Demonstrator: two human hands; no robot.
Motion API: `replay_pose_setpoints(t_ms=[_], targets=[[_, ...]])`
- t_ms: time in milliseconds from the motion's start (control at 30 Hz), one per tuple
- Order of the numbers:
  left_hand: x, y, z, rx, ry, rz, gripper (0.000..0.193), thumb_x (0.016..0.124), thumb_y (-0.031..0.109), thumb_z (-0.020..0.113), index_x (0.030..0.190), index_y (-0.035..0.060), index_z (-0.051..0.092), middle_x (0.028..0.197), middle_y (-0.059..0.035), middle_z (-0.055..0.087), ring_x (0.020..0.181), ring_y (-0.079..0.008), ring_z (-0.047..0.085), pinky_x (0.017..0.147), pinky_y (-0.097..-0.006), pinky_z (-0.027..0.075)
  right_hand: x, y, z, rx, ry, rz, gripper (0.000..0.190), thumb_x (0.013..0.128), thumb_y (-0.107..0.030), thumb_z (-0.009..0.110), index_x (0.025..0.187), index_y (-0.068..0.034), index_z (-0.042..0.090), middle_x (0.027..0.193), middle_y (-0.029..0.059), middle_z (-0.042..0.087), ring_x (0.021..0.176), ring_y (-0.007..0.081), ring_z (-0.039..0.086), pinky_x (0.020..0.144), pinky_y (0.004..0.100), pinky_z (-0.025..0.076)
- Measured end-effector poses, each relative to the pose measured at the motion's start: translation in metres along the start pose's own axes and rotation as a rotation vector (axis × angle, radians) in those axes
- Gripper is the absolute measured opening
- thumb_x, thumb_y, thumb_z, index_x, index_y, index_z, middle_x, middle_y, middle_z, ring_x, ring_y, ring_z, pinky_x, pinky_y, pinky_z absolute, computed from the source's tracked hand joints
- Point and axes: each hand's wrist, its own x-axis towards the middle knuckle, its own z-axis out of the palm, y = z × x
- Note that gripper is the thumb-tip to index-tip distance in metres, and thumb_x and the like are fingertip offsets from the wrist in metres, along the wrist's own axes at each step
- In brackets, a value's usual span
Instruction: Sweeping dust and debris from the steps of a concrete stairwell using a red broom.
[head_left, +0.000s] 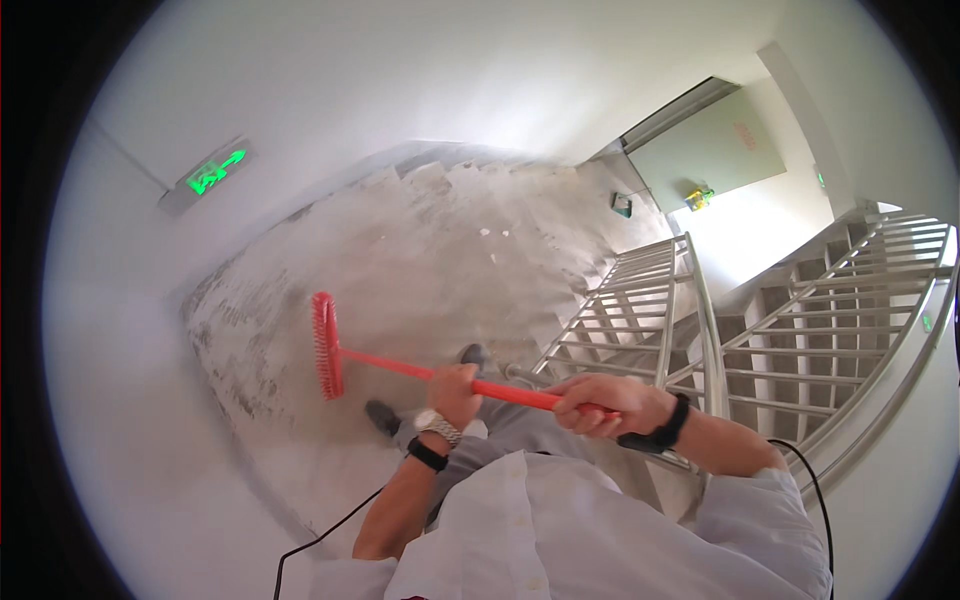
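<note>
A red long-handled brush or broom (328, 345) lies across my view, its head at the left with stiff bristles facing left. My left hand (454, 394) is closed around the middle of the red handle. Near the handle's right end, my right hand (606, 405) grips it too. Whether the bristles touch the concrete floor (420, 277) cannot be told. A metal watch and a black band are on my left wrist, and another black band is on my right.
Metal stair railings (705, 330) stand close on my right beside descending steps. White walls enclose the landing, one bearing a lit green exit sign (216, 174). Farther off are a dustpan (622, 205) on the floor and a pale door (705, 150). Black cables hang beside both arms.
</note>
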Motion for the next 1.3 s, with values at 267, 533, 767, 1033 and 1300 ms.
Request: replay_pose_setpoints(t_ms=[267, 533, 767, 1033, 1300], targets=[[-0.183, -0.116, -0.064, 0.24, 0.114, -0.354, 0.014, 0.062, 0.007, 0.059, 0.077, 0.0063, 0.061, 0.072, -0.012, 0.059, 0.073, -0.0314, 0.056, 0.067, -0.0402, 0.044, 0.168, 0.074, 0.077, -0.133, -0.2, 0.328, 0.01, 0.082, -0.005, 0.047, 0.085, -0.009, 0.038, 0.06, -0.0027, 0.037, 0.042, 0.0016, 0.032, 0.028, 0.014, 0.022], [-0.254, -0.184, -0.043, 0.257, 0.102, -0.683, 0.017, 0.063, 0.012, 0.063, 0.079, 0.0084, 0.062, 0.073, -0.0121, 0.059, 0.075, -0.0316, 0.057, 0.069, -0.0383, 0.046, 0.267, 0.122, 0.088, -0.049, -0.093, 0.421, 0.009, 0.082, -0.004, 0.045, 0.086, -0.004, 0.037, 0.062, -0.0028, 0.038, 0.046, 0.0022, 0.036, 0.035, 0.0155, 0.025], [-0.124, -0.13, 0.087, 0.102, -0.055, -0.649, 0.021, 0.067, 0.027, 0.059, 0.079, 0.01, 0.06, 0.083, -0.0149, 0.06, 0.085, -0.0322, 0.055, 0.075, -0.0414, 0.042, 0.175, 0.034, -0.023, 0.044, -0.007, 0.298, 0.007, 0.083, -0.004, 0.048, 0.087, -0.004, 0.041, 0.061, -0.0039, 0.038, 0.044, -0.0002, 0.033, 0.032, 0.013, 0.022], [0.024, 0.014, 0.123, -0.155, 0.099, -0.215, 0.01, 0.062, 0.014, 0.06, 0.071, 0.0097, 0.06, 0.077, -0.0139, 0.061, 0.081, -0.03, 0.057, 0.076, -0.038, 0.044, 0.007, 0.04, 0.021, -0.259, 0.437, -0.17, 0.014, 0.079, 0.001, 0.044, 0.091, -0.005, 0.044, 0.06, -0.0037, 0.037, 0.043, -0.0008, 0.033, 0.031, 0.013, 0.023], [-0.116, 0.07, 0.039, -0.135, 0.126, 0.005, 0.015, 0.061, 0.018, 0.063, 0.067, 0.0083, 0.054, 0.075, -0.0089, 0.056, 0.078, -0.027, 0.053, 0.067, -0.0384, 0.042, -0.033, 0.171, 0.092, -0.382, 0.365, -0.039, 0.03, 0.08, -0.005, 0.044, 0.109, -0.01, 0.042, 0.059, 0.0007, 0.044, 0.041, 0.0053, 0.039, 0.032, 0.0193, 0.03]])
